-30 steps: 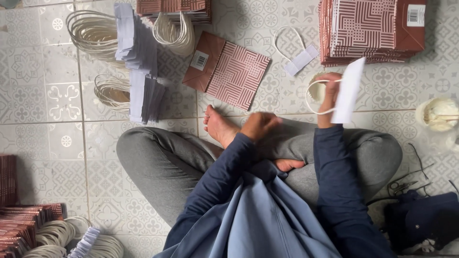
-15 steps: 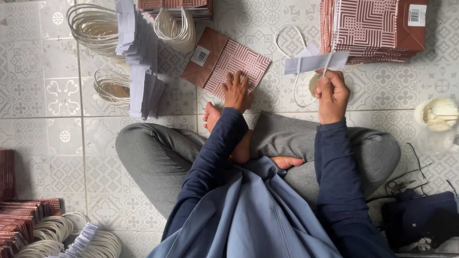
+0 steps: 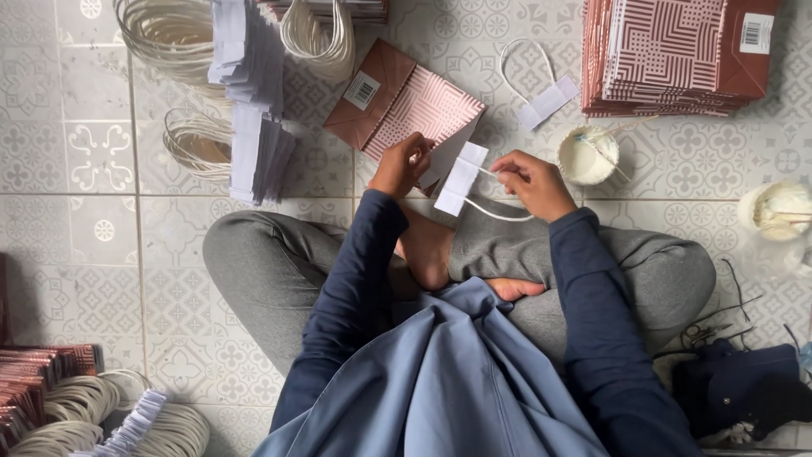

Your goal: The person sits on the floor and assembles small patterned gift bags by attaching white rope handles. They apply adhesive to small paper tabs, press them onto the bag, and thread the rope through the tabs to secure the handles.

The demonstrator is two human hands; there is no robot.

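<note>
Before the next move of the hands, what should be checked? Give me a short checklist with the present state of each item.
1. Left hand rests on the flat patterned bag: ok.
2. Right hand holds the white paper strip with its cord loop: ok.
3. Strip laid flat on the bag's open edge: not ok, only its upper end overlaps the bag.
4. Glue on the strip: cannot tell.
5. Glue cup near the right hand: ok.
6. Spare handle lies on the floor within reach: ok.

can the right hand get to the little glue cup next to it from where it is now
Probably yes. The right hand holds the white paper strip, and the glue cup sits on bare floor tiles just beside it, with nothing between them.
</note>
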